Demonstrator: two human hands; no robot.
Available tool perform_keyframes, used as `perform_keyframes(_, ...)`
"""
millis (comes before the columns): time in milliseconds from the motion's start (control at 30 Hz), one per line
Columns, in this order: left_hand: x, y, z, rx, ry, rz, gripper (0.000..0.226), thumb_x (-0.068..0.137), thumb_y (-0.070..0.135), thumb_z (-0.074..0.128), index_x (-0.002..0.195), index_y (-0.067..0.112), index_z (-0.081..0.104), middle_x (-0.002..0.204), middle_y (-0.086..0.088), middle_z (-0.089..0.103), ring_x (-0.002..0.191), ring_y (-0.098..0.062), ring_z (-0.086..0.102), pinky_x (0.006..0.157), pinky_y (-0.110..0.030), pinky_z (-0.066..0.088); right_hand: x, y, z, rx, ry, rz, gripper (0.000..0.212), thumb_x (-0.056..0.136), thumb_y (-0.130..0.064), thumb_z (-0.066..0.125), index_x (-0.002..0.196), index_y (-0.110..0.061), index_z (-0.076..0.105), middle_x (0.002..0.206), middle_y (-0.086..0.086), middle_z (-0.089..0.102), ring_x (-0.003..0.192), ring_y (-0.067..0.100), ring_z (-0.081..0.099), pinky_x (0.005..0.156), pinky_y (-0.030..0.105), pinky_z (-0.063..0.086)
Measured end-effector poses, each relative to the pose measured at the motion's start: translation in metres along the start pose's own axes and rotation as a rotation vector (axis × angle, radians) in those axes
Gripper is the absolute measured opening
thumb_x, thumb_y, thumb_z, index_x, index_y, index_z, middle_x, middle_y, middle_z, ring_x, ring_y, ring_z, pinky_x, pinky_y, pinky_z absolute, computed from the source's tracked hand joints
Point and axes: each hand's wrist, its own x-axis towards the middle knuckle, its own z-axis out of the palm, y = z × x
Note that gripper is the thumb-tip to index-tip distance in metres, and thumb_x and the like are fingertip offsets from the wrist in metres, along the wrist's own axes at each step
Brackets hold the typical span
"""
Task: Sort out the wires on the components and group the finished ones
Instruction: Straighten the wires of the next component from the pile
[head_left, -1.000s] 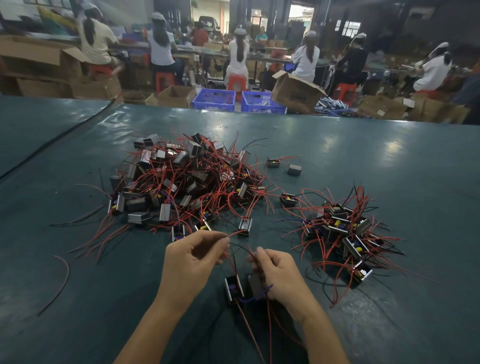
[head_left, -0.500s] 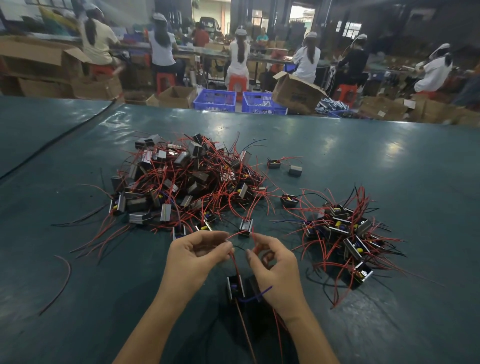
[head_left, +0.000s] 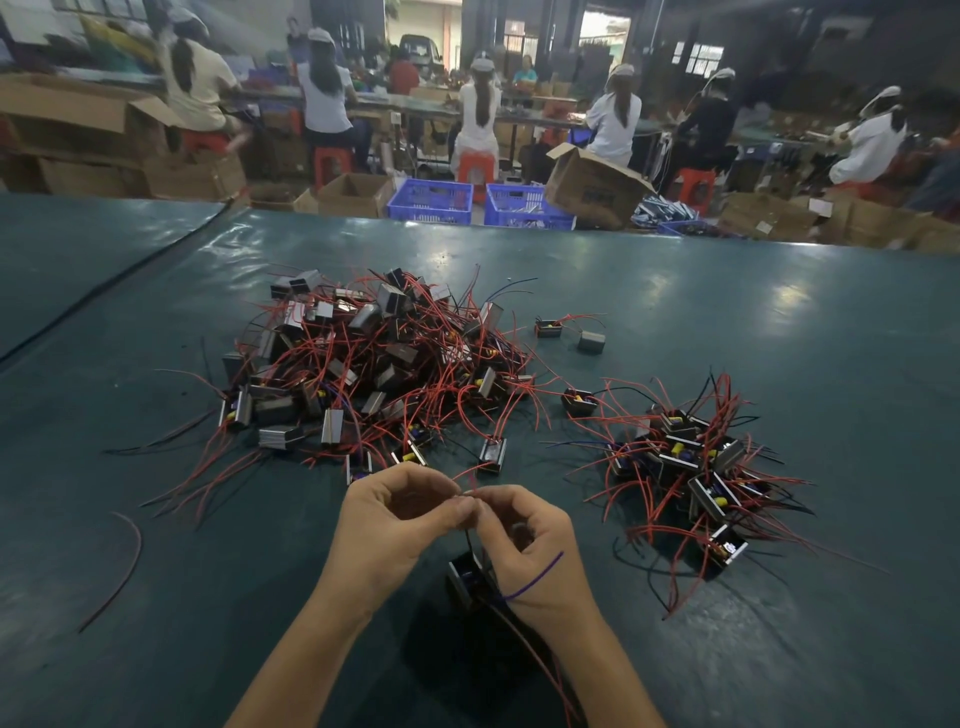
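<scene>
– Both hands are busy, then?
– Yes. Left hand (head_left: 395, 519) and right hand (head_left: 524, 545) meet fingertip to fingertip, and each pinches the thin red and dark wire leads (head_left: 468, 538) between thumb and forefinger. These run down to a small black box-shaped component (head_left: 467, 574) low between the wrists. Whether it rests on the table I cannot tell. A purple wire (head_left: 535, 577) from it lies across the right wrist.
– Which step is that?
– I judge it to be the sorting of one piece's wires, with the ends gathered and the piece not yet put with the others. The next move calls for dressing the leads without tugging them out of the body. Then the piece goes right, to the smaller heap of black components with yellow parts and red wires (head_left: 691, 467), which looks like the finished group. The big tangled heap of grey metal-cased components and red wires (head_left: 374, 374) ahead is far larger, so most of the job seems undone.
– And the surface?
– A glossy dark teal table sheet (head_left: 779, 338) with patches of glare. One loose curved red wire (head_left: 136, 556) lies well apart on the left.
– The room?
– A workshop. Beyond the far edge are blue plastic crates (head_left: 431, 200), open brown cardboard boxes (head_left: 358, 195) and white-capped people (head_left: 480, 109) seated on red stools (head_left: 475, 161), backs turned.
</scene>
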Motion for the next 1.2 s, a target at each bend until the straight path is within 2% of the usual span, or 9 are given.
perform_keyframes(100, 0.001, 0.000, -0.002, 0.057, -0.003, 0.038, 0.017, 0.057, 0.022, 0.083, 0.070, 0.017, 0.073, 0.069, -0.002, 0.072, 0.066, -0.011, 0.070, 0.063, -0.015, 0.053, 0.000, -0.001, 0.000, 0.028, -0.018, -0.012, 0.018, 0.093, -0.009, 0.062, 0.094, -0.023, 0.073, 0.081, 0.004, 0.073, 0.073, 0.024, 0.068, 0.070, 0.047, 0.055)
perform_keyframes(200, 0.000, 0.000, -0.004, 0.087, -0.014, 0.059, 0.020, 0.059, 0.025, 0.084, 0.077, 0.018, 0.076, 0.071, -0.002, 0.072, 0.067, -0.011, 0.070, 0.064, -0.016, 0.054, 0.000, 0.000, 0.001, 0.009, -0.010, -0.034, 0.017, 0.093, -0.015, 0.061, 0.094, -0.028, 0.072, 0.080, 0.004, 0.073, 0.071, 0.022, 0.067, 0.068, 0.046, 0.055)
perform_keyframes(367, 0.000, 0.002, -0.008, 0.048, -0.104, 0.057, 0.020, 0.063, 0.020, 0.081, 0.083, 0.022, 0.078, 0.073, -0.005, 0.073, 0.068, -0.011, 0.069, 0.066, -0.019, 0.055, 0.001, 0.005, 0.003, 0.001, 0.041, -0.022, 0.011, 0.092, -0.021, 0.059, 0.090, -0.022, 0.071, 0.075, 0.005, 0.069, 0.065, 0.016, 0.064, 0.061, 0.036, 0.051)
perform_keyframes(500, 0.002, 0.003, -0.012, 0.040, -0.130, 0.043, 0.014, 0.066, 0.018, 0.078, 0.080, 0.017, 0.077, 0.071, -0.007, 0.072, 0.062, -0.016, 0.067, 0.062, -0.020, 0.054, 0.000, 0.008, 0.004, -0.058, 0.048, -0.053, 0.011, 0.093, -0.023, 0.058, 0.092, -0.023, 0.069, 0.082, -0.001, 0.069, 0.079, 0.019, 0.067, 0.071, 0.043, 0.055)
perform_keyframes(667, 0.003, -0.002, -0.006, -0.036, -0.063, 0.018, 0.018, 0.064, 0.016, 0.078, 0.082, 0.014, 0.076, 0.068, -0.005, 0.071, 0.061, -0.015, 0.066, 0.062, -0.020, 0.055, 0.002, 0.010, -0.002, -0.108, 0.031, -0.078, 0.011, 0.093, -0.031, 0.057, 0.093, -0.028, 0.068, 0.082, -0.006, 0.070, 0.078, 0.019, 0.067, 0.070, 0.048, 0.054)
perform_keyframes(800, 0.001, -0.005, -0.008, 0.208, -0.084, 0.171, 0.021, 0.067, 0.023, 0.078, 0.089, 0.023, 0.076, 0.080, 0.001, 0.074, 0.075, -0.011, 0.071, 0.072, -0.018, 0.055, 0.003, 0.010, -0.011, -0.169, 0.076, -0.068, 0.013, 0.090, -0.033, 0.058, 0.097, -0.038, 0.068, 0.080, -0.006, 0.070, 0.078, 0.017, 0.066, 0.071, 0.048, 0.053)
perform_keyframes(933, 0.003, -0.008, -0.009, 0.467, -0.123, 0.513, 0.017, 0.075, 0.016, 0.075, 0.093, 0.016, 0.077, 0.084, 0.008, 0.070, 0.077, -0.007, 0.067, 0.068, -0.015, 0.053, 0.002, 0.005, -0.012, -0.302, 0.042, -0.117, 0.025, 0.086, -0.039, 0.052, 0.098, -0.057, 0.064, 0.078, -0.020, 0.065, 0.072, 0.013, 0.061, 0.073, 0.048, 0.050)
perform_keyframes(1100, 0.005, -0.013, -0.016, 0.589, -0.144, 0.619, 0.016, 0.082, 0.026, 0.075, 0.086, 0.011, 0.076, 0.083, 0.005, 0.066, 0.073, -0.006, 0.063, 0.063, -0.026, 0.054, 0.001, 0.003, -0.013, -0.333, 0.048, -0.072, 0.021, 0.083, -0.042, 0.051, 0.087, -0.036, 0.071, 0.067, -0.017, 0.060, 0.068, 0.011, 0.058, 0.072, 0.047, 0.049)
perform_keyframes(1200, 0.005, -0.016, -0.015, 0.621, -0.151, 0.648, 0.023, 0.086, 0.035, 0.070, 0.084, 0.012, 0.073, 0.089, 0.006, 0.061, 0.077, -0.007, 0.060, 0.065, -0.025, 0.052, 0.001, 0.000, -0.014, -0.367, 0.038, -0.089, 0.022, 0.083, -0.037, 0.051, 0.081, -0.030, 0.071, 0.065, -0.023, 0.058, 0.066, 0.009, 0.057, 0.070, 0.043, 0.048)
